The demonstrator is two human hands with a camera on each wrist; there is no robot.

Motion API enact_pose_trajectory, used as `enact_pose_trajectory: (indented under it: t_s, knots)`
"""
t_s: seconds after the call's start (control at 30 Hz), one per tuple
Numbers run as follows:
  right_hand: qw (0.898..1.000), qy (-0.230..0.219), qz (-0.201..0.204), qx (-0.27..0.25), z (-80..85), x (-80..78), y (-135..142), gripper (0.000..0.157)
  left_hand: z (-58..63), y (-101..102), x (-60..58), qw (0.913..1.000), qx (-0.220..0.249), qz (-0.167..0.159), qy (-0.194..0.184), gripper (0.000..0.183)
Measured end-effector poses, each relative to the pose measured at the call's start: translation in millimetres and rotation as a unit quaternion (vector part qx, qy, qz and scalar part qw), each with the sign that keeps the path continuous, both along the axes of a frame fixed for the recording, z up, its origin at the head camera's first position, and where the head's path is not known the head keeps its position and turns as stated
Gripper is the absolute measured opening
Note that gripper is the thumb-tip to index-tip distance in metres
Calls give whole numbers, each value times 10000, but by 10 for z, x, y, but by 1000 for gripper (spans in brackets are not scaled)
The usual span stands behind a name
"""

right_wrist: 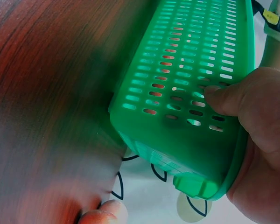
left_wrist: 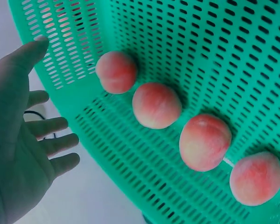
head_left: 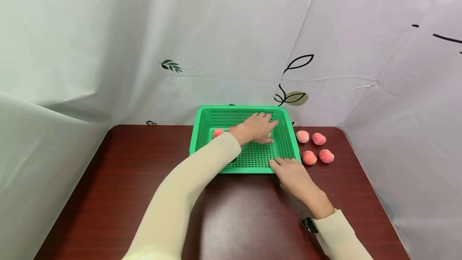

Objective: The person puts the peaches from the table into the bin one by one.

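A green perforated plastic basket (head_left: pixel 249 170) stands at the back of the table. Peaches lie inside it, several in a row in the left wrist view, including this red-and-cream peach (left_wrist: pixel 157 106). My left hand (head_left: pixel 257 127) reaches over the basket's interior, fingers spread and holding nothing. By the left wrist view that hand (left_wrist: pixel 18 135) is at the basket's rim, apart from the peaches. At the front right corner, my right hand (head_left: pixel 292 175) grips the rim, its thumb (right_wrist: pixel 224 100) pressed on the outer wall.
Several more peaches sit on the table right of the basket, among them a front peach (head_left: pixel 309 157) and a back peach (head_left: pixel 302 136). The dark red wooden table (head_left: pixel 119 196) ends at a white patterned cloth (head_left: pixel 223 43). A black band (head_left: pixel 309 225) is at my right wrist.
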State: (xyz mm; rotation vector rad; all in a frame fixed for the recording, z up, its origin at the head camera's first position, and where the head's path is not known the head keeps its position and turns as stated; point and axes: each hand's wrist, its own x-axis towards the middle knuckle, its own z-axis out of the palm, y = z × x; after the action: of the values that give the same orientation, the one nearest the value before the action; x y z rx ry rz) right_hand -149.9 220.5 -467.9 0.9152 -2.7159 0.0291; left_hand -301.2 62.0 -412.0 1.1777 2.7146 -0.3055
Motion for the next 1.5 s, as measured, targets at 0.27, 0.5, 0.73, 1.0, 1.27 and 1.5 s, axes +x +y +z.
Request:
enact_pose_trajectory:
  t_s: [0.27, 0.5, 0.73, 1.0, 1.27, 1.5]
  knots:
    - [10000, 81, 8, -20, -6, 2, 8, 28, 129, -231, 201, 9995, 43, -234, 185, 82]
    - [10000, -4, -9, 14, 3, -9, 11, 27, 309, -421, 427, 9986, 267, -245, 381, 85]
    - [9999, -129, -42, 38, 25, 2, -7, 26, 391, -700, 650, 9973, 581, -116, 443, 86]
    - [9999, -122, -18, 1, 26, -14, 2, 26, 346, -1044, 955, 9927, 1015, -2, 647, 84]
    - [10000, -76, 21, -33, 20, -33, 20, 26, 213, -1307, 1213, 9849, 1369, -114, 1050, 82]
    - [9999, -77, 38, -76, 12, -26, 12, 25, 63, -1460, 1433, 9859, 1539, 432, 489, 81]
